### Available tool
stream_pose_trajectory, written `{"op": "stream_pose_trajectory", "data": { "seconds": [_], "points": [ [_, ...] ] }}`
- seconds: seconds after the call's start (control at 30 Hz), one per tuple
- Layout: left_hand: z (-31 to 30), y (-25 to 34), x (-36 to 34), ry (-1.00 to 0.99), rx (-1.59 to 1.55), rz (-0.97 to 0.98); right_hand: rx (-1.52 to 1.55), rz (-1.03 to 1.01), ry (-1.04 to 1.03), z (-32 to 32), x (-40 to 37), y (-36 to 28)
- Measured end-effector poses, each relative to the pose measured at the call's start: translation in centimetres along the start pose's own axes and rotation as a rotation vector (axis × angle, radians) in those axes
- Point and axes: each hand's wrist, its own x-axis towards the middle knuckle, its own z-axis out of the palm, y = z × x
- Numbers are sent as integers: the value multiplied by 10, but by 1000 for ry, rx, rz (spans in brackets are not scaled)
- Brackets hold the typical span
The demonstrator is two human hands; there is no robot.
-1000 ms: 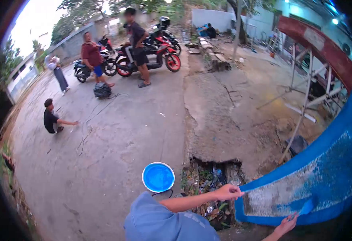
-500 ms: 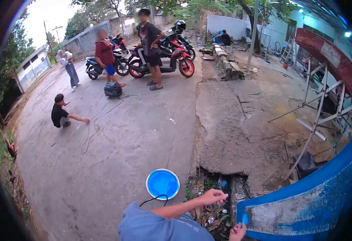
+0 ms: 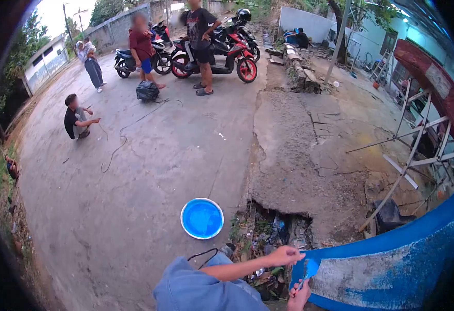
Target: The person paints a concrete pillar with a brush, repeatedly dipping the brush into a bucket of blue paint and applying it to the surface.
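Observation:
In my right hand is a paintbrush, its bristles and ferrule coated with bright blue paint. The brush lies against the near left corner of a curved panel, blue at its edges with a patchy whitish middle. My left hand is closed in a pinch just above the brush, with its fingertips by the panel's blue edge; whatever they grip, if anything, is too small to make out. A round white-rimmed tub of blue paint stands on the concrete to the left.
Below my arm runs a broken drain opening with litter and leaves. A metal frame holds a red curved panel at right. Farther off, a person squats by a cord; others stand near a black bag and motorcycles.
My right hand has raised the brush onto the panel's corner, showing more of its blue bristles. My left hand has shifted slightly right toward the panel. The squatting person has drawn an arm back.

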Motion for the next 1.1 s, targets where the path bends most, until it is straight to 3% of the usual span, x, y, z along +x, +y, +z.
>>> {"op": "stream_pose_trajectory", "data": {
  "seconds": [0.07,0.1,0.2,0.23,0.27,0.33,0.47,0.6,0.63,0.7,0.73,0.77,0.83,0.93,1.1],
  "points": [
    [14,-30,-4,-80,107,-82,-68,-33,8,-1,-12,-13],
    [17,-17,-16,-128,145,-187,-65,-20,49,-14,2,-7],
    [15,-26,-22,-149,167,-178,152,-124,97,-30,14,5],
    [12,-23,-20,-156,206,-105,241,-130,-121,-52,17,10],
    [7,-19,-18,-144,240,-92,245,-123,-115,-64,29,16],
    [1,-11,-11,-95,220,-101,258,-101,223,-51,19,1],
    [1,10,2,-90,227,-95,230,-120,264,-70,8,-13],
    [21,10,13,-152,282,-67,360,-208,252,-92,7,-24],
    [33,20,11,-169,297,-144,453,-210,330,-100,17,-17],
    [49,-2,13,-235,264,-85,419,-196,358,-102,9,-31],
    [59,1,12,-270,275,-87,399,-305,283,-115,17,-24],
    [71,2,8,-305,267,-116,490,-223,412,-108,4,-42],
    [87,-9,1,-434,283,-188,511,-260,351,-140,26,-31],
    [100,-28,1,-451,338,-170,555,-270,476,-142,1,-70],
    [102,-37,6,-517,401,-221,526,-385,518,-159,14,-89]
  ]
}}
